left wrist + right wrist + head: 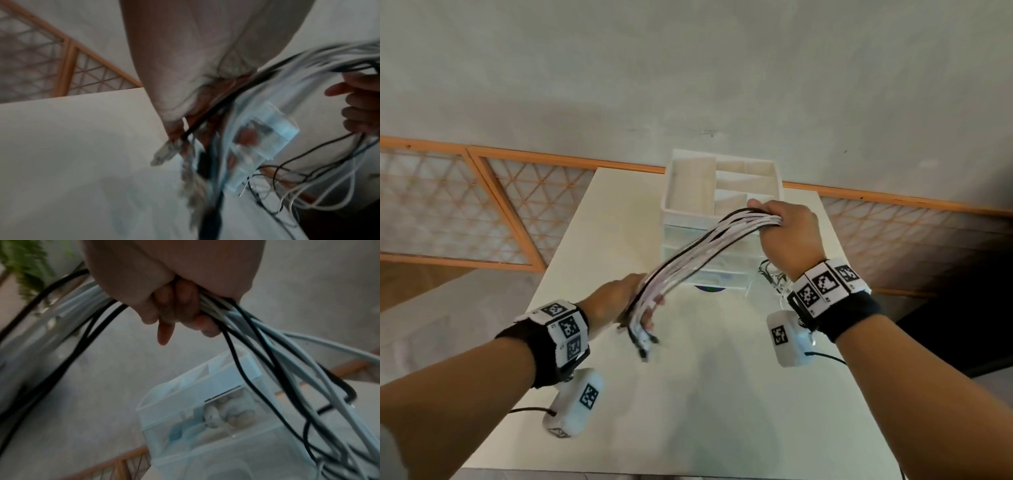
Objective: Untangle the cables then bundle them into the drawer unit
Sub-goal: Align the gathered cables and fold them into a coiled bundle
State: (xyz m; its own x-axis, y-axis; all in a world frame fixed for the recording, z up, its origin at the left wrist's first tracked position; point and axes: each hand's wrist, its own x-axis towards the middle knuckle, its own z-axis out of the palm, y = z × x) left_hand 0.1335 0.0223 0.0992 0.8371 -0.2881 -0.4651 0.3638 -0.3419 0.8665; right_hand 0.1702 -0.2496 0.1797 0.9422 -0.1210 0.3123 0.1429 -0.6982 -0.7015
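A bundle of white and black cables (pixel 698 253) stretches in an arc between both hands above the white table (pixel 688 394). My left hand (pixel 633 305) grips the lower end, with plug ends (pixel 643 342) dangling below the fingers. My right hand (pixel 784 226) grips the upper end, fingers curled round the cables (pixel 207 305), just above the drawer unit (pixel 722 219). The unit is clear plastic with a white open top tray and stacked drawers. Loose cable loops (pixel 298 386) hang from my right hand beside the unit (pixel 205 418). The left wrist view is blurred; cables (pixel 216 154) run through the palm.
More tangled thin wires (pixel 774 277) lie on the table right of the drawer unit. An orange-framed lattice panel (pixel 482 205) lies on the floor behind and left of the table. A green plant (pixel 26 267) shows in the right wrist view.
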